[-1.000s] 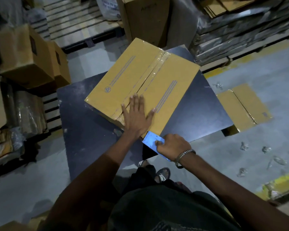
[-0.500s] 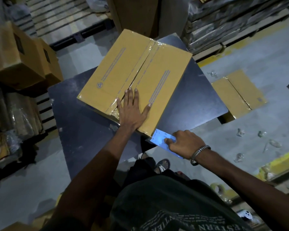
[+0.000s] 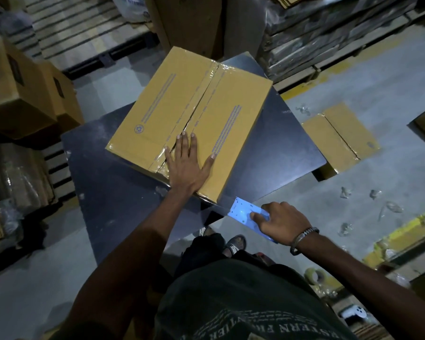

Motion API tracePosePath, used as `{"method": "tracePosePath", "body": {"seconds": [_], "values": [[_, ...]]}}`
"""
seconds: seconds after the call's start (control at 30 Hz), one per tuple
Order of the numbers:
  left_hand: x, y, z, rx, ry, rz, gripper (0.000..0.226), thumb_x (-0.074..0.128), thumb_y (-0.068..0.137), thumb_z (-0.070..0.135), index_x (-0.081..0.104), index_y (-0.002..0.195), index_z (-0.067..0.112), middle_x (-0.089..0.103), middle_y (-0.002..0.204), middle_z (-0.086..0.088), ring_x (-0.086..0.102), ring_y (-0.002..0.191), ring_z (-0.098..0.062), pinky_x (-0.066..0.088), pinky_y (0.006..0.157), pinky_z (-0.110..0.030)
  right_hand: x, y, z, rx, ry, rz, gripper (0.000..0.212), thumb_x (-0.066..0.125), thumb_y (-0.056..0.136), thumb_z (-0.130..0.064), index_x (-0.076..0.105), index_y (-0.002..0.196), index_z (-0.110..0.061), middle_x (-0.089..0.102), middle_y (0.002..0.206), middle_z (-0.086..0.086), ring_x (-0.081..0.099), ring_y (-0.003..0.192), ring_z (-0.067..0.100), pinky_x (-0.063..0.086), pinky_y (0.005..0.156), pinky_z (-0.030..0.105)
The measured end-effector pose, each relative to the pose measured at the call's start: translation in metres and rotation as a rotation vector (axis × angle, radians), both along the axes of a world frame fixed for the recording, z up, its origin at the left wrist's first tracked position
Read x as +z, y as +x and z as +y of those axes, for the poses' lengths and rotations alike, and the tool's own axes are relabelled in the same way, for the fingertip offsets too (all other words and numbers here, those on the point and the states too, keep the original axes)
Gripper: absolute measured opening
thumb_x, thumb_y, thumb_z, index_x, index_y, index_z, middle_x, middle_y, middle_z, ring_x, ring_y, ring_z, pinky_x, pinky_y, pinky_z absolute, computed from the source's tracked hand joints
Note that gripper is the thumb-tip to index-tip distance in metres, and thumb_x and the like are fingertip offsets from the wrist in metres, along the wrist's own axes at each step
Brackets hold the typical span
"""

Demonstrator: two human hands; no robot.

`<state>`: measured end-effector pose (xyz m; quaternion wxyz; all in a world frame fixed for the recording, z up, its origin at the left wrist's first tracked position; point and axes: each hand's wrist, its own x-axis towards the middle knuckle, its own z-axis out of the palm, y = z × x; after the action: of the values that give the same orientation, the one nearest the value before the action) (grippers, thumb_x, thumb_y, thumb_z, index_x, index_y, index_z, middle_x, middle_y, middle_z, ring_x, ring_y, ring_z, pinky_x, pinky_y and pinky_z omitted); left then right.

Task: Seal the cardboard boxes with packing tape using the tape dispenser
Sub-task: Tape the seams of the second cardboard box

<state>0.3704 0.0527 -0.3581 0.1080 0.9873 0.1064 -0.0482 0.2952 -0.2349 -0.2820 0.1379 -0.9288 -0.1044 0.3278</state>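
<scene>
With tape already lying along the seam of the box [image 3: 189,121] on the tabletop [image 3: 275,153], the left hand [image 3: 187,165] is pressing it flat-fingered while the right hand [image 3: 280,222] is gripping the blue tape dispenser [image 3: 243,213] just off the box's near corner, another box [image 3: 339,138] waiting on the floor beyond.

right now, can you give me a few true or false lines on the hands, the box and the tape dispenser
1. The left hand lies flat on the cardboard box. True.
2. The right hand is empty. False: it holds the blue tape dispenser.
3. The box stands on the floor. False: it rests on the dark table.
4. Tape runs along the box's centre seam. True.
5. The dispenser rests on top of the box. False: it is off the box's near corner.
</scene>
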Motion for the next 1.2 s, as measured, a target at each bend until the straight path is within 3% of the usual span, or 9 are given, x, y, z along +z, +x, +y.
{"method": "tracePosePath", "body": {"seconds": [0.17, 0.3, 0.43, 0.53, 0.7, 0.8, 0.93, 1.07, 1.2], "values": [[0.002, 0.0, 0.0, -0.007, -0.001, 0.005, 0.093, 0.011, 0.1, 0.082, -0.004, 0.169, 0.022, -0.007, 0.177, -0.005, -0.013, 0.162, -0.018, -0.006, 0.127, -0.062, -0.014, -0.005, -0.003, -0.028, -0.057, -0.009, 0.054, 0.033, 0.091, -0.07, 0.059, 0.089, -0.023, 0.07, 0.096, 0.004, 0.061, 0.078, 0.021, 0.044, 0.063, 0.031], [0.003, 0.0, -0.001, -0.006, 0.013, 0.016, 0.093, 0.01, 0.1, 0.082, -0.005, 0.169, 0.022, -0.008, 0.177, -0.005, -0.013, 0.162, -0.018, -0.005, 0.127, -0.062, -0.023, -0.004, 0.013, -0.058, -0.063, 0.007, 0.049, 0.038, 0.095, -0.067, 0.061, 0.097, -0.023, 0.07, 0.105, 0.009, 0.056, 0.082, 0.024, 0.044, 0.069, 0.032], [0.002, 0.001, -0.002, -0.01, 0.041, 0.024, 0.092, 0.009, 0.101, 0.081, -0.006, 0.169, 0.021, -0.007, 0.177, -0.006, -0.012, 0.162, -0.02, -0.004, 0.127, -0.062, -0.032, -0.003, 0.024, -0.111, -0.043, 0.05, 0.056, 0.039, 0.095, -0.066, 0.065, 0.11, -0.019, 0.07, 0.11, 0.011, 0.064, 0.094, 0.03, 0.051, 0.077, 0.035], [0.002, 0.001, -0.002, -0.011, 0.054, 0.019, 0.09, 0.01, 0.101, 0.079, -0.006, 0.169, 0.021, -0.006, 0.177, -0.006, -0.011, 0.163, -0.02, -0.004, 0.127, -0.062, -0.036, 0.0, 0.037, -0.134, -0.007, 0.071, 0.066, 0.027, 0.085, -0.073, 0.063, 0.104, -0.021, 0.07, 0.111, 0.013, 0.064, 0.096, 0.032, 0.053, 0.078, 0.036], [0.002, 0.001, -0.002, -0.011, 0.05, 0.021, 0.09, 0.012, 0.102, 0.078, -0.005, 0.169, 0.021, -0.006, 0.177, -0.006, -0.011, 0.163, -0.02, -0.004, 0.128, -0.062, -0.04, 0.007, 0.05, -0.204, 0.034, 0.122, 0.047, 0.04, 0.091, -0.065, 0.056, 0.087, -0.021, 0.066, 0.102, 0.012, 0.063, 0.098, 0.034, 0.04, 0.072, 0.034], [0.003, 0.001, -0.002, -0.009, 0.052, 0.023, 0.09, 0.011, 0.102, 0.079, -0.005, 0.169, 0.021, -0.006, 0.177, -0.006, -0.011, 0.163, -0.02, -0.004, 0.127, -0.062, -0.044, 0.009, 0.052, -0.265, 0.06, 0.155, 0.045, 0.048, 0.092, -0.058, 0.06, 0.081, -0.016, 0.062, 0.089, 0.009, 0.062, 0.091, 0.033, 0.043, 0.069, 0.035], [0.004, 0.001, -0.002, -0.014, 0.053, 0.021, 0.09, 0.01, 0.102, 0.079, -0.004, 0.169, 0.021, -0.005, 0.177, -0.007, -0.01, 0.163, -0.02, -0.005, 0.128, -0.062, -0.052, 0.016, 0.05, -0.403, 0.164, 0.253, 0.044, 0.059, 0.089, -0.053, 0.069, 0.083, -0.011, 0.067, 0.086, 0.008, 0.063, 0.081, 0.03, 0.047, 0.068, 0.037], [0.003, 0.001, -0.002, -0.012, 0.05, 0.029, 0.089, 0.01, 0.102, 0.079, -0.006, 0.169, 0.022, -0.007, 0.177, -0.006, -0.013, 0.162, -0.019, -0.005, 0.127, -0.062, -0.06, 0.022, 0.044, -0.552, 0.294, 0.404, 0.036, 0.066, 0.092, -0.041, 0.07, 0.1, -0.006, 0.065, 0.096, 0.005, 0.061, 0.091, 0.028, 0.046, 0.082, 0.04], [0.004, 0.0, -0.002, -0.01, 0.053, 0.033, 0.09, 0.009, 0.101, 0.079, -0.006, 0.169, 0.022, -0.007, 0.177, -0.006, -0.012, 0.162, -0.019, -0.006, 0.128, -0.061, -0.065, 0.024, 0.03, -0.676, 0.34, 0.419, 0.022, 0.069, 0.089, -0.041, 0.064, 0.087, -0.02, 0.064, 0.096, 0.0, 0.061, 0.087, 0.021, 0.044, 0.076, 0.038]]}}
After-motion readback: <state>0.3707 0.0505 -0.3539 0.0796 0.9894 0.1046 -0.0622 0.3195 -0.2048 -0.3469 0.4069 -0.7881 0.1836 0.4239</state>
